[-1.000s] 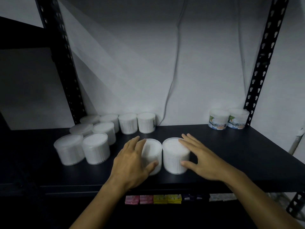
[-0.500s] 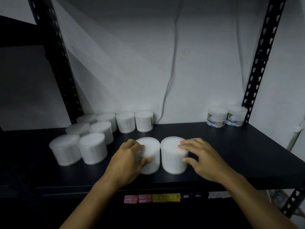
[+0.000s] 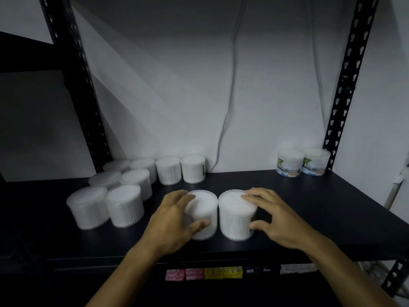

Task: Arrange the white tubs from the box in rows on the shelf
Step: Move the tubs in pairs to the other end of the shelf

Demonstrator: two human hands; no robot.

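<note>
Now that my fingers went from spread to curled, my left hand (image 3: pixel 174 220) and right hand (image 3: pixel 274 216) each grip 1 tub (image 3: pixel 204 209) at frame center, ready to slide both toward the rows (image 3: pixel 124 191) at left on the shelf (image 3: pixel 332 209).

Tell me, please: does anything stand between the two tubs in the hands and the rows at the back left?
Nothing visible does. The left hand and right hand each hold a tub; the shelf between them and the rows is bare.

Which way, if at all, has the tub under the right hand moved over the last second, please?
No. The right tub under the right hand stands as before, beside the left tub, ahead and right of the back row's end tub.
</note>
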